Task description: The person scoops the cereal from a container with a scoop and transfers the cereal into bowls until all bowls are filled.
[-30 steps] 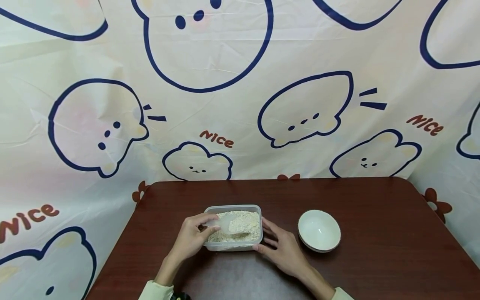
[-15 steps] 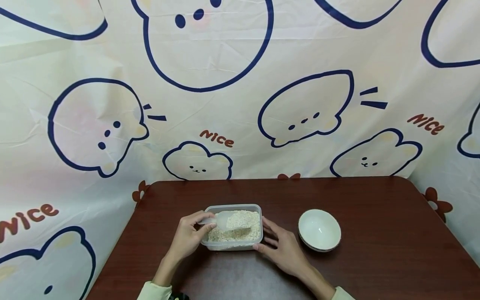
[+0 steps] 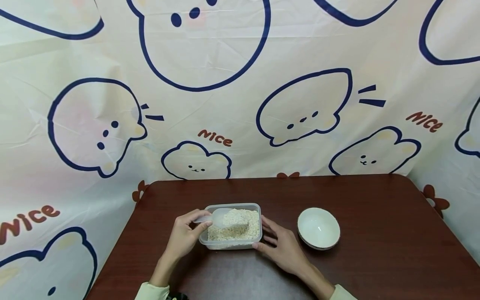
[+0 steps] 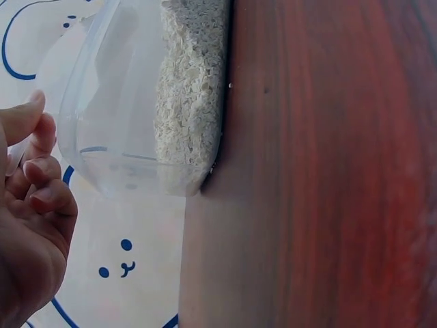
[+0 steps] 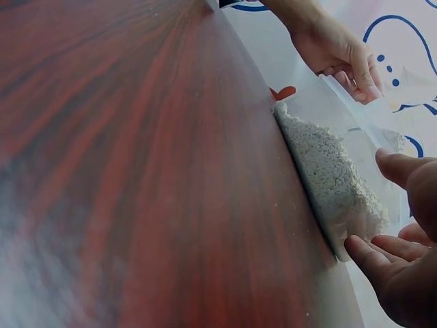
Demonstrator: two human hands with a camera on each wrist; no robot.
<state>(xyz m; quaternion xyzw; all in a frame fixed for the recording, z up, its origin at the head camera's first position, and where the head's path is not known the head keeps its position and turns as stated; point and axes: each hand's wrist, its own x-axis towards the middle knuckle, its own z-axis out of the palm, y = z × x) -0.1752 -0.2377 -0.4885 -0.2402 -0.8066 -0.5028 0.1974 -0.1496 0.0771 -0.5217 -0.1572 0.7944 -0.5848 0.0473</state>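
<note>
My left hand (image 3: 183,235) pinches the short handle of a translucent white scoop (image 3: 218,217) between thumb and fingers. Pale oat-like flakes heap in the scoop, which overlaps the box's opening in the head view. Beneath it is a clear plastic box (image 3: 231,246), well filled with the same flakes (image 4: 188,89). At the box's right end rests my right hand (image 3: 283,250), its thumb by the front corner and its fingertips (image 5: 355,246) against the wall. In the right wrist view, my left hand (image 5: 338,51) shows beyond the box's far end.
Right of my right hand stands a white bowl (image 3: 318,228) with nothing seen inside. All of it is on a dark reddish-brown wooden table (image 3: 375,241). Behind hangs a pale cloth (image 3: 240,112) with cartoon outlines. A few stray flakes dot the table near the box.
My left hand has drawn the filled scoop a little left and up over the box. My right hand keeps its place at the box's end. The bowl has stayed put.
</note>
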